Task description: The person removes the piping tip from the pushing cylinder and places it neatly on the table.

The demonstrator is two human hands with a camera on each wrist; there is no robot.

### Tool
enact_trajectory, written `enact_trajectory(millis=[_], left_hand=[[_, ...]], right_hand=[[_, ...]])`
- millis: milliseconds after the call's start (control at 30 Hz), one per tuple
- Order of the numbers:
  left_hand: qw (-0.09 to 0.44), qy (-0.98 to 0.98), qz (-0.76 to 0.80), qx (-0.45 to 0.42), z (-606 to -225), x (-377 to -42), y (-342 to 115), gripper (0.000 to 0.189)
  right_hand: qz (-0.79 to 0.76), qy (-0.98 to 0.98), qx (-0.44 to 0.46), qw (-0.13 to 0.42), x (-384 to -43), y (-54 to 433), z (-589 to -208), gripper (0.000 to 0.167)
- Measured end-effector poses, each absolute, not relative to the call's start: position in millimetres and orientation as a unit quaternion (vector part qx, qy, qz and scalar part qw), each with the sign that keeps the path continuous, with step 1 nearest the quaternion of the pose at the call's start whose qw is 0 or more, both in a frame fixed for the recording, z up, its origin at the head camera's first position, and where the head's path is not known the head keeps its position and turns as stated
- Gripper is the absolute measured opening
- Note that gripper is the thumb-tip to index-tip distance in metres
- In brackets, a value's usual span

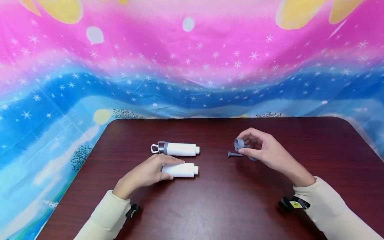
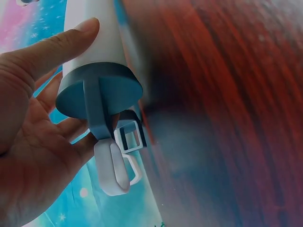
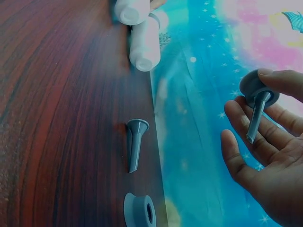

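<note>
My left hand (image 1: 147, 171) grips a white bottle (image 1: 181, 170) that lies on its side, its narrow neck pointing right. The left wrist view shows the bottle's grey cap (image 2: 71, 90) with a white loop handle (image 2: 111, 165). Behind it lies a matching white bottle (image 1: 181, 149) with a grey end and white loop. My right hand (image 1: 267, 151) pinches a grey round cap with a thin stem (image 3: 257, 118) above the table. Below that hand lie a grey funnel-shaped piece (image 3: 136, 144) and a grey ring-like piece (image 3: 137, 210).
All of it is on a dark reddish-brown wooden table (image 1: 204, 206) with rounded far corners. A pink and blue patterned cloth (image 1: 192, 66) hangs behind and along the sides. Black cameras (image 1: 289, 204) are strapped at the wrists.
</note>
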State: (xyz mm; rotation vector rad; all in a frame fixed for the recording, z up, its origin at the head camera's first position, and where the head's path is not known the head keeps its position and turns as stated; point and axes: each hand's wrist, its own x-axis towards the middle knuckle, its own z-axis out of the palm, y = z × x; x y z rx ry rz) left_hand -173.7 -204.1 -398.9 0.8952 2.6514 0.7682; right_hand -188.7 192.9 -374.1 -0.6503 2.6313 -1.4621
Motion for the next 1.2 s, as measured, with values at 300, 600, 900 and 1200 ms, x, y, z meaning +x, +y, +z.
enact_trajectory(millis=[300,600,900,1200], left_hand=[[0.128,0.910,0.259,0.298,-401.9,-176.0,-205.8,0.053],[0.130,0.910,0.256,0.300,-402.8,-177.9,-205.8,0.053],[0.125,0.909,0.254,0.305,-403.5,-178.3,-205.2,0.054],[0.126,0.914,0.249,0.294,-402.7,-177.1,-205.2,0.057]], right_hand=[[-0.473,0.855,-0.210,0.031,-189.0,192.8,-374.2,0.032],[-0.486,0.847,-0.210,0.044,-188.3,192.7,-373.0,0.031],[-0.487,0.846,-0.209,0.046,-188.4,192.7,-373.0,0.031],[-0.491,0.844,-0.210,0.044,-188.6,192.8,-373.8,0.031]])
